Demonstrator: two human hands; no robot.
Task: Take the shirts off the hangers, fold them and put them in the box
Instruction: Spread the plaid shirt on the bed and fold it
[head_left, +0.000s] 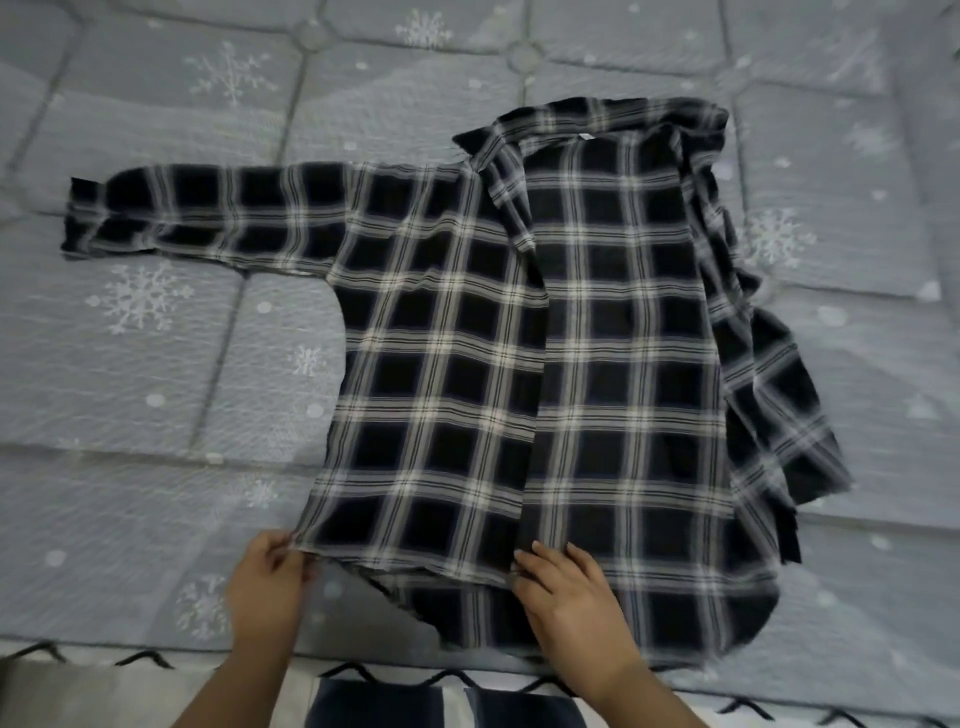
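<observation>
Plaid shirt (519, 338) lies flat; left hand (270, 582) pinches its hem, right hand (566, 597) presses flat.

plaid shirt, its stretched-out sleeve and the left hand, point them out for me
plaid shirt (597, 364), head view, on the middle of the body panel
stretched-out sleeve (208, 213), head view, on the sleeve's mid length
left hand (267, 584), head view, on the back of the hand

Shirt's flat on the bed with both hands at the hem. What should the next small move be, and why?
Probably fold the outstretched left sleeve in across the plaid shirt. The right side already looks folded over, while that sleeve lies spread on the quilt. The left hand pinches the hem corner and the right hand rests flat on the hem, so the hem looks straightened.
</observation>
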